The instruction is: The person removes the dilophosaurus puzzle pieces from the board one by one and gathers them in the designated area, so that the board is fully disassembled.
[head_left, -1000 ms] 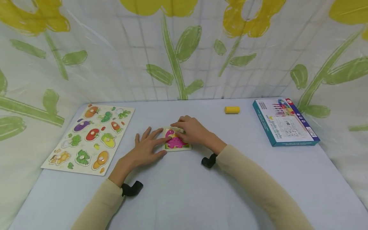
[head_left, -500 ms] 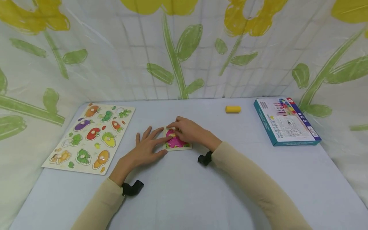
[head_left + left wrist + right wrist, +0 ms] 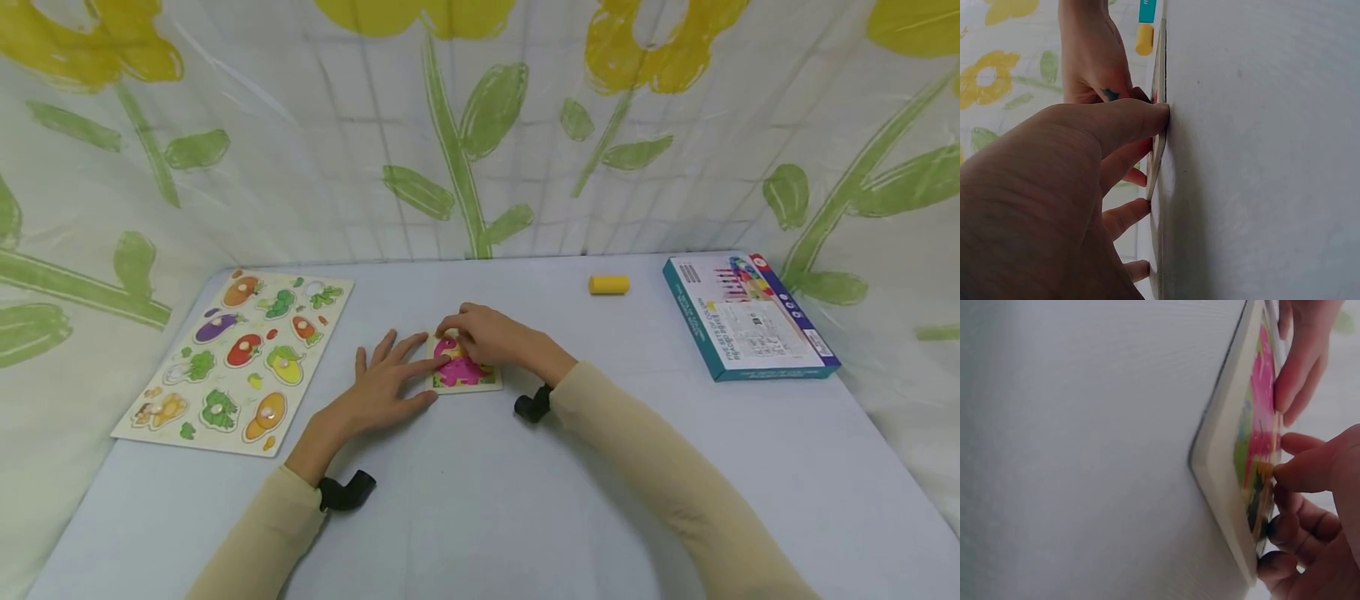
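A small square puzzle [image 3: 465, 377] with a pink dinosaur picture lies flat at the middle of the table. My left hand [image 3: 378, 392] spreads its fingers at the left side, index finger reaching onto the picture; its thumb touches the near edge of the puzzle board [image 3: 1160, 69]. Over the upper right part bends my right hand [image 3: 491, 335], its fingers curled. In the right wrist view, its thumb and fingertips [image 3: 1280, 472] touch the picture and the board's edge. Whether they pinch a separate piece is hidden.
At the left lies a large vegetable puzzle board [image 3: 251, 375]. A yellow cylinder [image 3: 609, 285] rests at the back right. Beyond it is a teal-edged box [image 3: 750, 321]. A flower-print curtain [image 3: 300, 167] hangs behind the table.
My right hand has shifted slightly left over the puzzle, and its wrist has come closer. Its fingers look more curled than before. My left hand has stayed in place.
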{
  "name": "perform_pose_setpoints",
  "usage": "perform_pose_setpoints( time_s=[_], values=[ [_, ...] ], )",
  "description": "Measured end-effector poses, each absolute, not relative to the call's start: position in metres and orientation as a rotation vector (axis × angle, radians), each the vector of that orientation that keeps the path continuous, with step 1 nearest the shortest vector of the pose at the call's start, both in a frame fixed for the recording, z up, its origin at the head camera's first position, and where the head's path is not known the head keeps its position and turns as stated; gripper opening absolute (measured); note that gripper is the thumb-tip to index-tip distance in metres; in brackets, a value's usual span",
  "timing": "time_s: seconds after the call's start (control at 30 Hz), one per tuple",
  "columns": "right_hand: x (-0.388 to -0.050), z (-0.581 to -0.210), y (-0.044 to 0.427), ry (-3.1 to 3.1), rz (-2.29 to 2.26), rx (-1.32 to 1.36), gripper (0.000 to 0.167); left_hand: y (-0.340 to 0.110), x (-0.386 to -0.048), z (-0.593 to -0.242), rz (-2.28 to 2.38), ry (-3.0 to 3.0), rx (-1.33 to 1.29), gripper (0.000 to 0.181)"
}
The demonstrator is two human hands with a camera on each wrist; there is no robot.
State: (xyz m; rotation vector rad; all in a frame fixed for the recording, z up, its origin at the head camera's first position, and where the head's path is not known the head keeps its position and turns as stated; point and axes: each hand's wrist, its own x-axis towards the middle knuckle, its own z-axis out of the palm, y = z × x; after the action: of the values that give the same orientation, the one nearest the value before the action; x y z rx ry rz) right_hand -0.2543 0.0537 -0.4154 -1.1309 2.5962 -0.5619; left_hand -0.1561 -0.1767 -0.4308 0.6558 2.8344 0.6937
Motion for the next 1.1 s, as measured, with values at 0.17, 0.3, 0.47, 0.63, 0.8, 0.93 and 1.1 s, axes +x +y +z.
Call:
perform_pose_setpoints(
  time_s=[0.17,0.3,0.47,0.63,0.8,0.93,1.1],
  values=[
    [-0.257,-0.413,0.053,2.561,-0.536,-1.137,0.039,-0.177,-0.156,-0.431,0.689,2.840,0.658,0.056],
    [-0.260,-0.411,0.052,2.534,-0.521,-1.155,0.040,-0.177,-0.156,-0.431,0.684,2.834,0.649,0.056],
    [-0.262,-0.410,0.051,2.514,-0.481,-1.164,0.042,-0.177,-0.155,-0.430,0.691,2.828,0.645,0.057],
    [-0.263,-0.406,0.050,2.505,-0.447,-1.151,0.043,-0.176,-0.156,-0.431,0.699,2.836,0.654,0.057],
    [-0.264,-0.401,0.048,2.485,-0.396,-1.132,0.044,-0.177,-0.158,-0.431,0.702,2.832,0.662,0.057],
    [-0.264,-0.399,0.049,2.466,-0.395,-1.121,0.044,-0.176,-0.157,-0.431,0.706,2.826,0.661,0.056],
    [-0.264,-0.399,0.048,2.448,-0.421,-1.124,0.044,-0.176,-0.157,-0.431,0.689,2.833,0.647,0.056]
  ],
)
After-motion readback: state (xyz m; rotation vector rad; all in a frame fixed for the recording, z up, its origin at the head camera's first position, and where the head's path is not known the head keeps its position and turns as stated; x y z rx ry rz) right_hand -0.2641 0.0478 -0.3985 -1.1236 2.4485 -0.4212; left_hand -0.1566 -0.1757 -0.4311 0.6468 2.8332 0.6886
